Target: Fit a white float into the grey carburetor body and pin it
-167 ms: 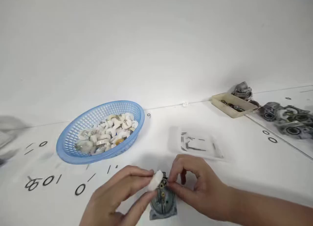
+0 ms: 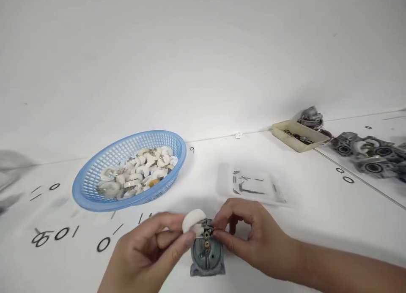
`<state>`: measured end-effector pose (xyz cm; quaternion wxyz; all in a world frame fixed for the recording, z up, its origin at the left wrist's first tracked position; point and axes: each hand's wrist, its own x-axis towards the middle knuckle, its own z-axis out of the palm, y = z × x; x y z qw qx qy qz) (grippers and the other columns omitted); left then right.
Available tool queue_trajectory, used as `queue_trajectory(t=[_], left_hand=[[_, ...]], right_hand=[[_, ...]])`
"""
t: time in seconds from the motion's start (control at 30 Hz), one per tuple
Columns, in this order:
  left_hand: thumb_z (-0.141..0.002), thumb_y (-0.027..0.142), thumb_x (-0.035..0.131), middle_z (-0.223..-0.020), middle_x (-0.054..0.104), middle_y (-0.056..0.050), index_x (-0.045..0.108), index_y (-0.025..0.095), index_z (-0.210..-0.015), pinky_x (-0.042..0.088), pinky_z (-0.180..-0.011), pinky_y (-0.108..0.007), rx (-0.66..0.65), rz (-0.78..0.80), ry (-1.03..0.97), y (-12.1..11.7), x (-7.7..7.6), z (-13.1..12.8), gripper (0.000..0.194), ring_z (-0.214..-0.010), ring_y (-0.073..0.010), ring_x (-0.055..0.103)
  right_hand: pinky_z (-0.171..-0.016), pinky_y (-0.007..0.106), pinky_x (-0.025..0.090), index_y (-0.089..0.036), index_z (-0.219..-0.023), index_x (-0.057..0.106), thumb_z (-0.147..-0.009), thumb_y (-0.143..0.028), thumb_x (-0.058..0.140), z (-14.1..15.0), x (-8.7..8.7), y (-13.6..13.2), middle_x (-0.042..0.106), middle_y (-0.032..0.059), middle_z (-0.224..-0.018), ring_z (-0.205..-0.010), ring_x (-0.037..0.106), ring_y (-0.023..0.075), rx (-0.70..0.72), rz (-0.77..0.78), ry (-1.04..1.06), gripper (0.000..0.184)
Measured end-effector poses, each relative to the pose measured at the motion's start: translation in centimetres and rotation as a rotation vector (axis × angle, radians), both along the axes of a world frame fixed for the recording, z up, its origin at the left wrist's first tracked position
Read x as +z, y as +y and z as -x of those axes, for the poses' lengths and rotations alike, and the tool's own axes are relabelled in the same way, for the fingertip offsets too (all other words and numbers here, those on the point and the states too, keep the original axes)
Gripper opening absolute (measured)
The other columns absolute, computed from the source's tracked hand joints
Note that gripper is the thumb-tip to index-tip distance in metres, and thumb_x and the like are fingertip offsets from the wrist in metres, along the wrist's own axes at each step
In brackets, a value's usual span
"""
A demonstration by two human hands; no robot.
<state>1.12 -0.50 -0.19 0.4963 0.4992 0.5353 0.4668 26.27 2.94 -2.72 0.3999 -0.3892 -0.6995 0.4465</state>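
The left hand (image 2: 144,248) pinches a smooth, white, curved piece (image 2: 194,220); the right hand (image 2: 253,234) has fingertips together at the rough, grey metal part (image 2: 207,259), near the bench's (image 2: 253,267) front edge.

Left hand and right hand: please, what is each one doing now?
Left hand: closed on the white part.
Right hand: fingertips at the metal body; grip cannot be told.

right fingertips (image 2: 215,233) hiding part of metal body's (image 2: 207,257) top edge, pins (image 2: 250,191) in clear bag too small to tell apart, metal parts (image 2: 374,157) cut off at right edge, left forearm out of frame
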Motion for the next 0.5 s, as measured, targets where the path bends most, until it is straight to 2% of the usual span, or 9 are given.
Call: queue_trajectory(t=[0.07, 0.13, 0.23, 0.33, 0.4, 0.5], left_hand=[[-0.076, 0.051, 0.104, -0.081, 0.066, 0.006, 0.087, 0.034, -0.129, 0.073, -0.078, -0.028, 0.133, 0.099, -0.169, -0.1, 0.0, -0.8, 0.058, -0.082, -0.0174, 0.079], [-0.070, 0.052, 0.107, -0.081, 0.060, 0.007, 0.088, 0.034, -0.128, 0.075, -0.084, -0.032, 0.184, 0.128, -0.227, -0.2, 0.0, -1.3, 0.064, -0.082, -0.0156, 0.078], [-0.072, 0.052, 0.105, -0.076, 0.056, 0.007, 0.092, 0.028, -0.120, 0.076, -0.083, -0.033, 0.153, 0.117, -0.182, -0.8, 0.0, -1.5, 0.055, -0.071, -0.0123, 0.071], [-0.076, 0.047, 0.104, -0.069, 0.053, 0.008, 0.093, 0.028, -0.115, 0.075, -0.089, -0.033, 0.108, 0.056, -0.151, -1.7, -0.2, -1.4, 0.045, -0.069, -0.0121, 0.072], [-0.078, 0.042, 0.103, -0.069, 0.058, 0.008, 0.092, 0.030, -0.111, 0.073, -0.087, -0.028, 0.081, -0.016, -0.148, -2.1, -0.4, -1.4, 0.037, -0.074, -0.0137, 0.077], [-0.083, 0.033, 0.099, -0.080, 0.075, 0.003, 0.091, 0.030, -0.106, 0.069, -0.076, -0.021, 0.012, -0.144, -0.107, -2.3, -0.7, -1.6, 0.025, -0.082, -0.0161, 0.080]], right_hand=[[-0.075, 0.025, 0.060, -0.021, -0.093, 0.082, -0.095, -0.025, 0.082, 0.0, 0.1, 0.0, 0.080, 0.0011, -0.090, -0.079, 0.070, 0.0141, 0.007, 0.034, -0.002, 0.004], [-0.077, 0.026, 0.060, -0.021, -0.093, 0.082, -0.095, -0.025, 0.083, -0.1, 0.1, 0.0, 0.079, 0.0016, -0.091, -0.081, 0.071, 0.0148, 0.029, 0.041, -0.003, 0.005], [-0.077, 0.027, 0.060, -0.021, -0.095, 0.081, -0.095, -0.024, 0.083, -0.2, 0.1, 0.0, 0.078, 0.0019, -0.094, -0.082, 0.072, 0.0151, 0.051, 0.021, -0.011, 0.004], [-0.078, 0.029, 0.060, -0.021, -0.097, 0.081, -0.096, -0.023, 0.082, -0.3, -0.1, 0.0, 0.077, 0.0018, -0.094, -0.084, 0.071, 0.0156, 0.055, -0.038, -0.026, 0.003], [-0.079, 0.029, 0.060, -0.021, -0.098, 0.081, -0.097, -0.023, 0.082, -0.4, -0.1, 0.0, 0.077, 0.0014, -0.093, -0.084, 0.070, 0.0156, 0.061, -0.076, -0.037, 0.002], [-0.077, 0.029, 0.057, -0.022, -0.100, 0.080, -0.097, -0.021, 0.082, -0.4, 0.1, -0.1, 0.077, 0.0006, -0.094, -0.085, 0.070, 0.0154, 0.055, -0.141, -0.050, 0.004]])
